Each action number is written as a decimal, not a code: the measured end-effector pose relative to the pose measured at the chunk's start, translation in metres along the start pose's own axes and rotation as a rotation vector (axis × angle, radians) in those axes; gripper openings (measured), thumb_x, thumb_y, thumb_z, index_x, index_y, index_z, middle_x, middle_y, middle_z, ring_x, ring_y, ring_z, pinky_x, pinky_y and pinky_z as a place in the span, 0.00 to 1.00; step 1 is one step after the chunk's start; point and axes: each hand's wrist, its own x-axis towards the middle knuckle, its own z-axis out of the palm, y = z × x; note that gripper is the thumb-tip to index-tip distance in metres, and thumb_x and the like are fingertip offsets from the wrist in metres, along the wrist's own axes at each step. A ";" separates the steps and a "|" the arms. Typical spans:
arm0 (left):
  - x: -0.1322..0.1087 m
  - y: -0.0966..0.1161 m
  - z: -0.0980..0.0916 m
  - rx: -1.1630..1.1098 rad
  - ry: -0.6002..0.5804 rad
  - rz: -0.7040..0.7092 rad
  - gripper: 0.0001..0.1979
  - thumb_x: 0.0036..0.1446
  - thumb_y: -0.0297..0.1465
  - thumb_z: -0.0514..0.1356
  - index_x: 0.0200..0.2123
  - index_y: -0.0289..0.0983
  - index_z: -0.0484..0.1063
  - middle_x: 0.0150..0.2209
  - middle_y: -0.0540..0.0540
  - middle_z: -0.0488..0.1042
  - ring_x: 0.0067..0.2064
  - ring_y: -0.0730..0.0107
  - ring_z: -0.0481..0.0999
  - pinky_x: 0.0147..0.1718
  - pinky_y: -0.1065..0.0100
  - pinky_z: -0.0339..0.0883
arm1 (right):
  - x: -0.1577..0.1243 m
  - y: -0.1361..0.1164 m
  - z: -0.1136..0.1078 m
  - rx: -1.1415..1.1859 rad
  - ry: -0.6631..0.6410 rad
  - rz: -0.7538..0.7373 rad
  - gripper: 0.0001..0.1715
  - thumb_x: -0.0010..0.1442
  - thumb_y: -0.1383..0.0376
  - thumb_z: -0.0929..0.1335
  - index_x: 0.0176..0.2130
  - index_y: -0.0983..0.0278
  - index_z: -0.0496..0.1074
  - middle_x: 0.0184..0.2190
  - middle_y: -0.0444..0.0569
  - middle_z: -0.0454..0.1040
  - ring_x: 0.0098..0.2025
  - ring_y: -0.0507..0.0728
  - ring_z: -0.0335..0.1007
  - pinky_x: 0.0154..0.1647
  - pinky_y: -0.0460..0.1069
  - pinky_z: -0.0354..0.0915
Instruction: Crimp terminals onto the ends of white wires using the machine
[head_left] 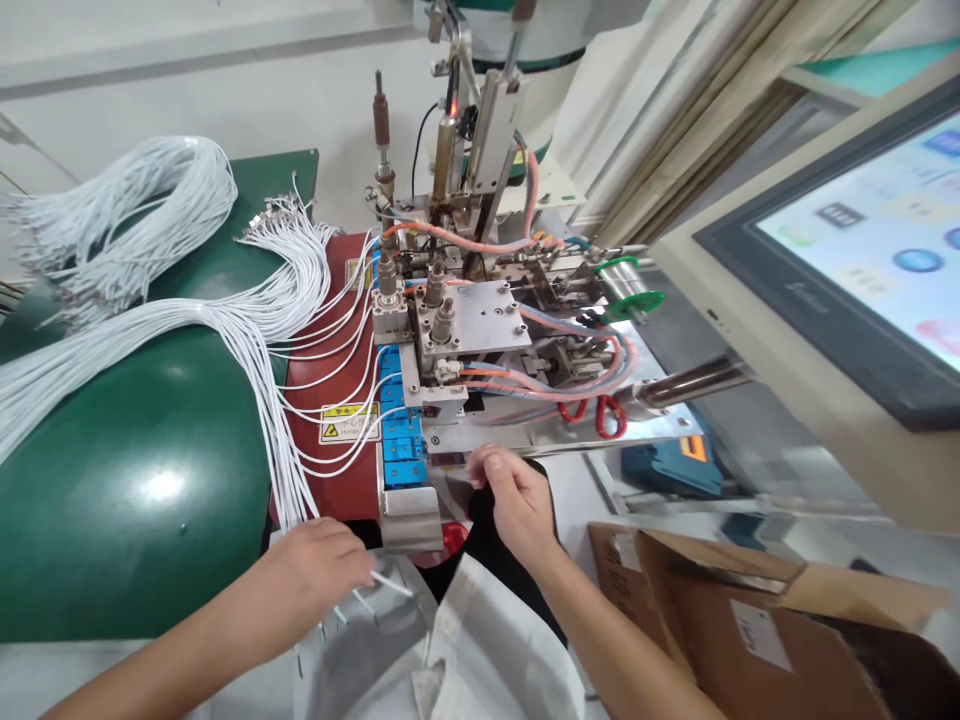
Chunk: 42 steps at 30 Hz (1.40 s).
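Observation:
My left hand [319, 565] is closed over the near ends of a bundle of white cables [281, 450], and several cut ends poke out below the fingers. My right hand [517, 500] is held in front of the machine with its fingers curled in; whatever they may grip is hidden. Between the hands and the metal machine [480, 315] runs a row of blue clamp blocks [403, 450]. Single white cables lead from the bundle across a red plate [330, 375] to these blocks.
A second looped bundle of white cables [150, 210] lies on the green tabletop [135, 500]. A solder wire spool [624, 288] sits behind the machine. On the right are a touchscreen [877, 240] and an open cardboard box [720, 620]; red-handled scissors [609, 415] lie near the machine.

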 end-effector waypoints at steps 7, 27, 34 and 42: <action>0.041 0.019 0.010 -0.217 0.430 -0.224 0.09 0.59 0.29 0.52 0.38 0.38 0.71 0.32 0.47 0.76 0.33 0.71 0.74 0.34 0.71 0.68 | -0.016 -0.008 0.002 0.212 -0.188 -0.120 0.20 0.61 0.56 0.58 0.38 0.62 0.73 0.28 0.50 0.71 0.29 0.54 0.66 0.29 0.49 0.63; 0.076 0.026 0.021 -0.866 0.430 -0.603 0.12 0.55 0.33 0.54 0.40 0.36 0.72 0.30 0.48 0.76 0.27 0.73 0.72 0.28 0.73 0.67 | -0.005 -0.018 0.013 -0.246 -0.008 -0.354 0.09 0.52 0.74 0.65 0.32 0.62 0.72 0.29 0.49 0.73 0.32 0.54 0.69 0.35 0.49 0.66; 0.082 0.024 0.013 -0.961 0.277 -0.532 0.10 0.54 0.28 0.53 0.37 0.35 0.73 0.30 0.49 0.74 0.32 0.72 0.72 0.33 0.73 0.65 | 0.003 -0.024 0.002 -0.281 -0.162 -0.337 0.06 0.55 0.72 0.64 0.31 0.63 0.71 0.27 0.48 0.71 0.30 0.52 0.68 0.32 0.47 0.65; 0.077 0.023 0.024 -0.523 0.507 -0.472 0.04 0.52 0.29 0.57 0.28 0.37 0.72 0.27 0.50 0.73 0.29 0.73 0.71 0.30 0.74 0.66 | 0.006 -0.038 0.001 -0.444 -0.269 -0.294 0.08 0.57 0.70 0.61 0.28 0.64 0.66 0.26 0.47 0.68 0.29 0.52 0.64 0.31 0.46 0.61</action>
